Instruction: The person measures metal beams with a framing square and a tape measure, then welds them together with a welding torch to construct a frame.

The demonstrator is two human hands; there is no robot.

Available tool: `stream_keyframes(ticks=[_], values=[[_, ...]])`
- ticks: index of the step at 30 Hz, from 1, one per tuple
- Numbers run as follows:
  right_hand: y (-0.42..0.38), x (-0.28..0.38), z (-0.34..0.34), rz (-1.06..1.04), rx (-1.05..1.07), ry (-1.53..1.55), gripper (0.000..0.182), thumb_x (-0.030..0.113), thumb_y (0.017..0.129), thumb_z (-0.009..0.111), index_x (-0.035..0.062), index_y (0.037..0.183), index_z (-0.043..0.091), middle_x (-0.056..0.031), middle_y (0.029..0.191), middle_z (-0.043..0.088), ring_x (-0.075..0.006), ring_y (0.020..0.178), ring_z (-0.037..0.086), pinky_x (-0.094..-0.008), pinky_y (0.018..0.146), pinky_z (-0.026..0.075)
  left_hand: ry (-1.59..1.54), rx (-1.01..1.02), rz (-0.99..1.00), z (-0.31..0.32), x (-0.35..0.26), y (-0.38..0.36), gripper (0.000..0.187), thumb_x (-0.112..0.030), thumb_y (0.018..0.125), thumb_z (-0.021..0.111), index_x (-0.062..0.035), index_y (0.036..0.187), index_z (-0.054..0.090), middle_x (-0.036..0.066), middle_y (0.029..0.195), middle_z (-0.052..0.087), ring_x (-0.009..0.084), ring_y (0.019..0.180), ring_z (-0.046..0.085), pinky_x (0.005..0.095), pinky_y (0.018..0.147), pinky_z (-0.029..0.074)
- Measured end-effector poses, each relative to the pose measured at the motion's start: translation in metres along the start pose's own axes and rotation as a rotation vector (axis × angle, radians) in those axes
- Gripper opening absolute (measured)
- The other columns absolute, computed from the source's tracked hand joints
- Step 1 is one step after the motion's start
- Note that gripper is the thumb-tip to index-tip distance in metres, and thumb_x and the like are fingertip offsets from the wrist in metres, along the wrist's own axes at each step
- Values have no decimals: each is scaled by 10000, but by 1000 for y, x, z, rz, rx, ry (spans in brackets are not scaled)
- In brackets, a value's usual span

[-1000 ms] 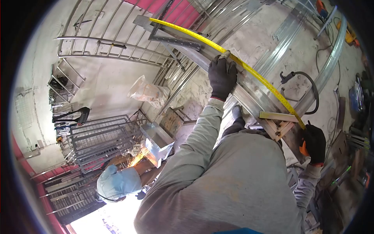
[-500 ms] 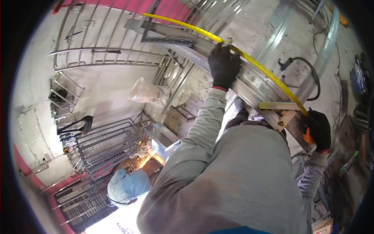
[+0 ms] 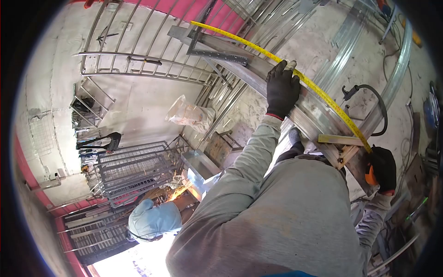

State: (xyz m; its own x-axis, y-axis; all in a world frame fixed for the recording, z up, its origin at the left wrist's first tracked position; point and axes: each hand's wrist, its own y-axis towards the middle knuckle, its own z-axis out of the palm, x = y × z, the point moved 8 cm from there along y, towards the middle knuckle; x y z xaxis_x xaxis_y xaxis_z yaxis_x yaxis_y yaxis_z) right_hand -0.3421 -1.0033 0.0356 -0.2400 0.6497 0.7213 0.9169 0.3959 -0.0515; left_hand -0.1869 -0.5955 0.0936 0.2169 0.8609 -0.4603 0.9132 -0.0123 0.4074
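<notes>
Yellow tape blade [image 3: 330, 100] stretches in a curve above a long grey metal beam [image 3: 249, 74]. Near its middle, my left hand [image 3: 282, 90], in a black glove, has its fingers closed around the blade over the beam. In my right hand [image 3: 382, 168], also gloved in black, is the orange tape measure case [image 3: 370, 176], partly hidden by the fingers, at the blade's lower right end. A black carpenter's square [image 3: 219, 56] lies on the beam's far end. A short metal bar [image 3: 340, 139] and a wooden piece [image 3: 347, 155] sit near my right hand.
Sparks [image 3: 180, 190] fly beside a co-worker in a light blue head covering [image 3: 154, 220] at the lower left. Wire mesh frames [image 3: 134, 166] stand near them. A plastic bag [image 3: 189, 114] is by the wall. A black cable [image 3: 380, 104] and metal tubes [image 3: 344, 51] lie at the right.
The whole view has shifted, so the beam, tape and both hands appear slightly further right and lower. Both hands keep about the same places along the tape.
</notes>
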Motion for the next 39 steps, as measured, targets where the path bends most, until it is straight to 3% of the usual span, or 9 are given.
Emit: stream_keyframes(ticks=[6, 9, 17, 23, 24, 29, 34, 37, 39], values=[[-2, -1, -1, -42, -48, 52, 191, 13, 924, 656, -22, 1109, 694, -176, 1184, 627, -218, 781, 704, -336, 689, 580, -62, -16, 17, 1, 1, -1, 421, -137, 903, 636, -89, 1322, 643, 229, 1356, 608, 411, 1270, 551, 482, 1110, 420], [-4, -14, 2, 95, -23, 273, 201, -5, 919, 649, -38, 1112, 692, -181, 1188, 628, -223, 784, 706, -337, 696, 587, -75, -20, 33, -1, 0, -2, 410, -134, 901, 639, -86, 1308, 652, 228, 1359, 610, 412, 1276, 549, 477, 1112, 423], [-5, 1, -4, -39, -16, 30, 206, -8, 906, 657, -46, 1103, 701, -189, 1168, 630, -234, 795, 711, -343, 702, 589, -56, 32, 83, 0, -4, -2, 417, -165, 879, 672, -89, 1289, 663, 221, 1350, 619, 407, 1275, 554, 470, 1113, 427], [-2, 13, -8, 65, -24, -16, 221, 41, 893, 693, -47, 1095, 697, -181, 1075, 667, -242, 785, 714, -349, 711, 587, -55, 12, 110, 7, -3, -1, 399, -173, 858, 697, -78, 1245, 674, 206, 1300, 640, 396, 1248, 572, 473, 1088, 438], [-1, 25, -11, -172, -73, -249, 225, 69, 884, 710, -39, 1081, 697, -163, 1001, 691, -241, 746, 711, -343, 705, 581, -59, 2, 117, 9, 0, -1, 405, -192, 849, 709, -75, 1234, 671, 214, 1310, 630, 402, 1245, 568, 488, 1096, 424], [-1, 5, -9, 205, -95, 139, 232, 87, 797, 767, 14, 1014, 728, -172, 1001, 711, -283, 745, 719, -355, 705, 580, -68, -10, 144, 12, 2, -2, 400, -188, 833, 717, -66, 1212, 672, 217, 1284, 642, 395, 1221, 584, 494, 1075, 434], [-1, 17, -9, 21, -130, -35, 211, 55, 766, 745, 57, 977, 739, -161, 1012, 720, -310, 849, 720, -386, 742, 585, -71, -13, 156, 8, -4, 1, 346, -139, 853, 691, -46, 1186, 693, 201, 1243, 668, 386, 1211, 607, 454, 1065, 467], [1, 46, -23, -251, -198, -259, 152, 118, 816, 732, 70, 959, 748, -142, 1015, 724, -309, 880, 718, -394, 760, 582, -119, 17, 182, 14, -2, -4, 320, -105, 910, 652, -28, 1221, 664, 175, 1245, 660, 340, 1193, 626, 418, 1036, 487], [-2, 34, -20, -186, -174, -227, 154, 196, 854, 719, 89, 959, 755, -124, 999, 727, -301, 905, 712, -405, 776, 580, -274, 75, 71, 23, 8, -6, 278, -108, 948, 628, -25, 1212, 659, 160, 1246, 658, 323, 1177, 630, 408, 1029, 489]])
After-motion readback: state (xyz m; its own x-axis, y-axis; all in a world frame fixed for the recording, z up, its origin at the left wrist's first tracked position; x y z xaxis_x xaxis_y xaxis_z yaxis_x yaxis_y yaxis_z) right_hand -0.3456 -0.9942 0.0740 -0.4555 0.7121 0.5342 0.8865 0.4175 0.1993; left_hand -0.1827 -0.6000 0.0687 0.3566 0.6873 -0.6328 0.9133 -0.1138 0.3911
